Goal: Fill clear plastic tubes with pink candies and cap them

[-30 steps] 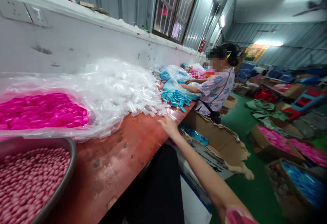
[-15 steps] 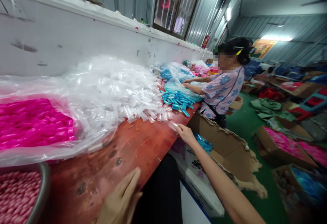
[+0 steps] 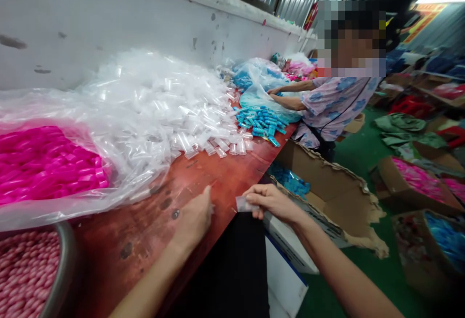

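Note:
My right hand (image 3: 271, 201) pinches a clear plastic tube (image 3: 245, 204) just off the front edge of the red-brown table (image 3: 145, 240). To its left, my left hand (image 3: 196, 216) is over the tabletop, blurred, with its fingers curled in; whatever they may hold is hidden. Beyond both hands lies a large heap of clear plastic tubes (image 3: 196, 114), with several loose ones at its near edge. Bright pink plastic pieces (image 3: 51, 163) fill an open clear bag (image 3: 138, 182) on the left.
A grey basin (image 3: 65, 260) of pink beads (image 3: 25, 269) stands at the lower left. Blue tubes (image 3: 261, 122) lie farther along the table, beside a co-worker (image 3: 334, 100) handling a plastic bag. A torn cardboard box (image 3: 327, 192) stands right of the table.
My right hand has drawn the clear tube from near the heap back toward me. My left hand has moved forward and right, closer to it. The view has tilted down.

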Action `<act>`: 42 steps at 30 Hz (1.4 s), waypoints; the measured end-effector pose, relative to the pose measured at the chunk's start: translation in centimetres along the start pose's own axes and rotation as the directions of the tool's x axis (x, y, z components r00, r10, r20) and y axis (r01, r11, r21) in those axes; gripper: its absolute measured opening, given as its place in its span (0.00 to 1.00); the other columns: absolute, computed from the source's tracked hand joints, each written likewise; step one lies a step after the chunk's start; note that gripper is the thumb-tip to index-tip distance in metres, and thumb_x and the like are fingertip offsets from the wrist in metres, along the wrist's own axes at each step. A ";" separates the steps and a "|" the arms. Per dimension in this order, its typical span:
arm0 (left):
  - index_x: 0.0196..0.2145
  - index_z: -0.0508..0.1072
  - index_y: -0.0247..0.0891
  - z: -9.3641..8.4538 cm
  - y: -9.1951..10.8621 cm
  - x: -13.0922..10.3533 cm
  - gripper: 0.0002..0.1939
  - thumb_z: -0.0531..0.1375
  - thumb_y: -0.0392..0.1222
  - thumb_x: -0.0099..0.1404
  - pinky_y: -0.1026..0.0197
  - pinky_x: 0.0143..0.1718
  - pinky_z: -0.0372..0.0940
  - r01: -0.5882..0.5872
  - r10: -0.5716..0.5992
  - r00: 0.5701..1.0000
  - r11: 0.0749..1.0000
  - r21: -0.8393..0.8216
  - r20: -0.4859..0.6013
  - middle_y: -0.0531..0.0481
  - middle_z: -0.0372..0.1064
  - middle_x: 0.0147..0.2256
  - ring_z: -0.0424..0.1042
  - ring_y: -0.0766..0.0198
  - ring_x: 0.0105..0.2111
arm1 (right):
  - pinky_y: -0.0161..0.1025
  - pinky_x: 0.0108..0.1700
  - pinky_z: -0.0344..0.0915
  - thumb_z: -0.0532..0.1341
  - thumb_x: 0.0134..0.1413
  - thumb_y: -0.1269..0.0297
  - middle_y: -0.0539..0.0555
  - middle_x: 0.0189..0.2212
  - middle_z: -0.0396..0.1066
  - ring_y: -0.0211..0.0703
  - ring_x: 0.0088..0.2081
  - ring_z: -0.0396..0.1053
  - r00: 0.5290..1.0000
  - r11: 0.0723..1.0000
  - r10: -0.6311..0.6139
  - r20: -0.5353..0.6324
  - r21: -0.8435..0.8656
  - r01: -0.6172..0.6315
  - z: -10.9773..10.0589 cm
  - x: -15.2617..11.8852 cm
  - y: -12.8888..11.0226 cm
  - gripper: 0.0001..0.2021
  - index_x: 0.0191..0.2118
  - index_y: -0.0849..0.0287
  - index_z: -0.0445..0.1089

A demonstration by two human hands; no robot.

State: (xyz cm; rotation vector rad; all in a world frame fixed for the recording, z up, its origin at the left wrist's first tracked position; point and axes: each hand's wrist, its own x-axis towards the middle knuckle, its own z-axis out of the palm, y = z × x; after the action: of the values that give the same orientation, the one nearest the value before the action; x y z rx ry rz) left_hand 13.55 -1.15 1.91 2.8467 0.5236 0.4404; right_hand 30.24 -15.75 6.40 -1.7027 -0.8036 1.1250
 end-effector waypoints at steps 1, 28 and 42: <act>0.44 0.65 0.30 -0.1 -0.6 -0.1 0.12 0.50 0.34 0.63 0.59 0.28 0.65 0.035 -0.036 0.999 0.999 -0.032 -0.024 0.44 0.71 0.30 0.72 0.57 0.30 | 0.28 0.20 0.60 0.58 0.49 0.55 0.50 0.19 0.68 0.33 0.19 0.65 0.999 1.000 0.002 -0.035 -0.009 -0.003 -0.4 0.2 0.0 0.16 0.35 0.66 0.67; 0.38 0.63 0.40 3.5 -1.0 -0.8 0.12 0.56 0.47 0.58 0.60 0.29 0.66 0.240 -0.308 0.951 0.754 -0.612 -0.006 0.51 0.70 0.29 0.70 0.62 0.26 | 0.49 0.47 0.60 0.57 0.53 0.58 0.57 0.43 0.67 0.46 0.45 0.65 0.659 0.902 0.030 -0.752 -0.264 -0.342 -11.8 17.4 0.3 0.15 0.41 0.64 0.66; 0.35 0.62 0.38 1.9 0.9 0.1 0.21 0.67 0.40 0.45 0.59 0.39 0.65 0.077 -0.457 0.865 -0.288 -0.955 0.207 0.47 0.71 0.39 0.72 0.59 0.37 | 0.29 0.19 0.61 0.60 0.44 0.47 0.51 0.19 0.69 0.34 0.18 0.66 0.997 0.969 -0.057 0.061 0.244 0.041 5.0 4.8 0.7 0.20 0.29 0.63 0.64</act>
State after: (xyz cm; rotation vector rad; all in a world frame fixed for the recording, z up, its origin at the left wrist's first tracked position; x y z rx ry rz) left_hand 14.54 -2.27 0.37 0.9019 0.4750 0.6799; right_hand 27.39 -10.23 3.29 -1.4411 -0.7131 1.2002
